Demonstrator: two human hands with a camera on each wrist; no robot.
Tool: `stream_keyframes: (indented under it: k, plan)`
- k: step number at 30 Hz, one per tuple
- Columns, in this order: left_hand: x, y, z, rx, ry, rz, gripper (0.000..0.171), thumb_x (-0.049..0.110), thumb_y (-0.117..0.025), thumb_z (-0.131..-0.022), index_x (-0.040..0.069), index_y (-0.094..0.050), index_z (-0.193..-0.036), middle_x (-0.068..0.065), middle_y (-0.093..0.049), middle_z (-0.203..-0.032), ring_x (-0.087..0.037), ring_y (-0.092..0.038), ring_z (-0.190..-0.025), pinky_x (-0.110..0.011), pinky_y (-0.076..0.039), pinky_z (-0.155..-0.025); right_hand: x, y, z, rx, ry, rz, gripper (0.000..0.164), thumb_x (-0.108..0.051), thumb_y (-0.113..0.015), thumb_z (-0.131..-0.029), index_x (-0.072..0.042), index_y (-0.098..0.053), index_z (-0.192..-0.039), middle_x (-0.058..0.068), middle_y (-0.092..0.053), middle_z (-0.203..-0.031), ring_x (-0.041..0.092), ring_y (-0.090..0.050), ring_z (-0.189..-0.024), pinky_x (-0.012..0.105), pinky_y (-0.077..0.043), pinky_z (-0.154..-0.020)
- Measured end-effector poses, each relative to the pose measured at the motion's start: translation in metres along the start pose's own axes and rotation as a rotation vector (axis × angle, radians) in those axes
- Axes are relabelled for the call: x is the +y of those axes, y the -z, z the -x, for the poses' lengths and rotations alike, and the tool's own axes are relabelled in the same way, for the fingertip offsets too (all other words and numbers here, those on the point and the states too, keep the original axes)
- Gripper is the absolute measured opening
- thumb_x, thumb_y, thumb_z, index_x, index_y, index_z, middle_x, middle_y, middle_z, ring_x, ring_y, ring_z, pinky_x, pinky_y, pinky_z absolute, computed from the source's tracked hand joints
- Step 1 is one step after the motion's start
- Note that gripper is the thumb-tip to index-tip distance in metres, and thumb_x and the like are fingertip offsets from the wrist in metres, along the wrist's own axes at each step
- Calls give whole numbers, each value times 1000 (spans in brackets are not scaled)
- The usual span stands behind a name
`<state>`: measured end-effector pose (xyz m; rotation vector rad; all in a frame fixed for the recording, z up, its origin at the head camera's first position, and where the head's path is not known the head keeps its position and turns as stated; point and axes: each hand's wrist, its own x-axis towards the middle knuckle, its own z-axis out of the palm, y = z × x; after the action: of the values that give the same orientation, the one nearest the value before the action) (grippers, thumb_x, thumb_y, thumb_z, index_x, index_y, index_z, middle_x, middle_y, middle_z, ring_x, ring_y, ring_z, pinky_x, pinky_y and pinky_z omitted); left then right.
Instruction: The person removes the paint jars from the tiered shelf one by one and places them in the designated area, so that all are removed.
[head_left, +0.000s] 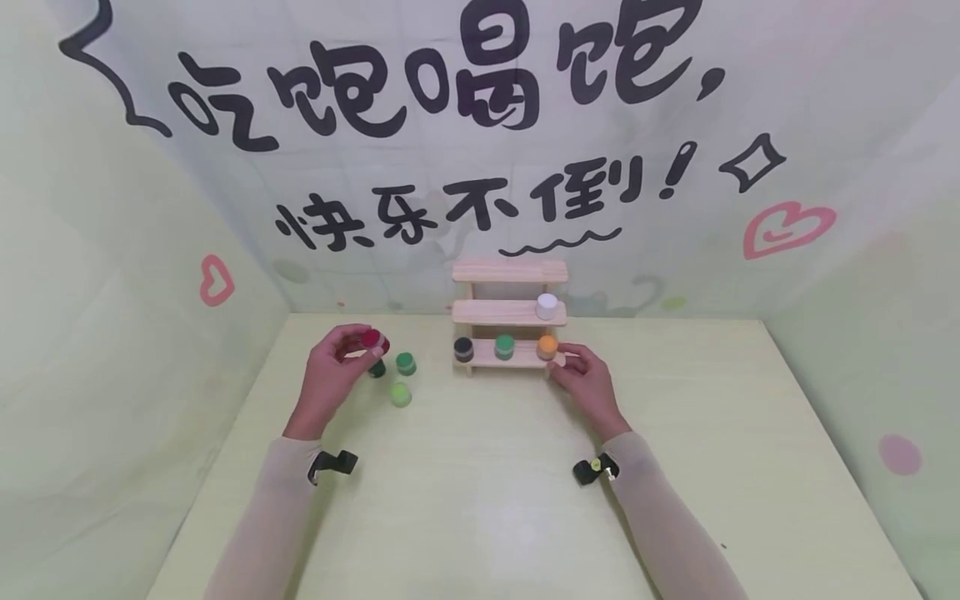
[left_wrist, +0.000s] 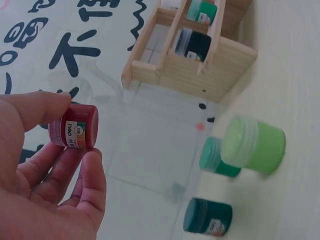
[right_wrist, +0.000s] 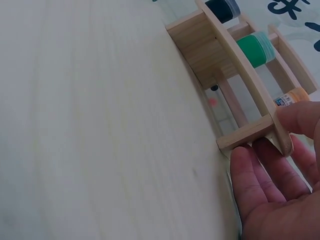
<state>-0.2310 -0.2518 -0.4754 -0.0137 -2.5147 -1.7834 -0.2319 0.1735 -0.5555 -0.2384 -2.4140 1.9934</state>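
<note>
Between thumb and fingertips, my left hand [head_left: 333, 371] pinches a red paint jar [left_wrist: 80, 126], raised off the table. Just beyond and below it are a dark green jar [left_wrist: 207, 216], a green jar [head_left: 406, 363] and a light green jar [head_left: 401, 394]. My right hand [head_left: 588, 383] grips the right end of a three-step wooden rack [head_left: 491, 312], its thumb at the front board and its fingers under the end. On the lowest step sit a black jar [head_left: 464, 349], a green-labelled row-mate, the middle jar [head_left: 505, 347], and an orange jar [right_wrist: 292, 97] beside the thumb.
A white jar [head_left: 547, 307] stands on the middle step's right end. Behind the rack hangs a pale backdrop [head_left: 390, 275] with black lettering, and similar sheets flank the pale wooden table [head_left: 480, 483]. Black camera straps [head_left: 333, 463] sit at both wrists.
</note>
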Motion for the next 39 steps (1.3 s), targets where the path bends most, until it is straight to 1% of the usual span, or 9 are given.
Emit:
stream_keyframes:
  k: [5,13,17,21,25,29,32,36,39]
  plan:
    - [-14,12,6,39,18,-49,53,37,-80,-96,15,-62,-140,-6,-68,-132,-13,-64,-115,-11,-53,-89,1,-2,0,-10,12,-16,44,-20,-80,-95,-11,-66,-135,-5,-67,-83,3,-64,-73,18,-54,-68]
    - [-28,23,11,45,81,-81,54,38,-82,-94,15,-62,-138,-5,-68,-126,-18,-60,-112,-13,-53,-87,1,-4,2,-21,8,-58,42,-17,-81,-94,-9,-67,-133,-5,-67,-82,4,-65,-72,18,-57,-70]
    - [-37,26,16,38,115,-100,56,41,-82,-93,16,-62,-139,-5,-68,-126,-14,-61,-111,-14,-54,-86,-1,-4,1,-36,11,-64,42,-16,-81,-94,-9,-66,-132,-5,-66,-81,4,-65,-72,18,-57,-70]
    - [-48,28,21,26,119,-102,57,41,-81,-94,14,-62,-141,-10,-68,-131,-10,-63,-112,-14,-57,-86,-3,-3,-2,-40,-6,-44,41,-19,-81,-93,-12,-67,-131,-5,-67,-82,5,-66,-72,19,-56,-69]
    - [-57,28,26,18,124,-137,56,39,-81,-94,15,-63,-141,-13,-68,-134,-17,-64,-117,-12,-56,-85,-4,-2,-5,-47,-15,-43,42,-19,-81,-93,-12,-66,-132,-4,-68,-83,6,-70,-75,19,-57,-71]
    - [-65,26,32,-1,149,-214,54,38,-82,-94,16,-64,-141,-13,-68,-135,-27,-64,-122,-11,-54,-85,-2,2,-7,-63,-23,-34,43,-18,-81,-94,-11,-65,-132,-6,-69,-82,5,-71,-76,18,-57,-73]
    - [-68,24,35,-15,167,-251,52,34,-81,-95,16,-64,-141,-13,-69,-135,-30,-64,-124,-17,-53,-89,-1,5,-8,-68,-21,-3,43,-19,-81,-93,-11,-64,-132,-7,-69,-81,5,-68,-74,18,-55,-71]
    - [-71,20,36,-32,188,-271,50,31,-80,-96,17,-64,-141,-13,-69,-135,-31,-64,-125,-35,-51,-101,-1,6,-9,-65,-38,16,46,-21,-82,-93,-11,-64,-134,-7,-66,-83,5,-65,-72,18,-52,-70]
    - [-74,18,36,-45,200,-280,49,31,-81,-95,17,-64,-139,-13,-70,-134,-33,-65,-126,-48,-49,-107,-1,5,-8,-55,-57,-6,45,-19,-81,-95,-9,-63,-135,-6,-67,-84,5,-68,-76,18,-57,-74]
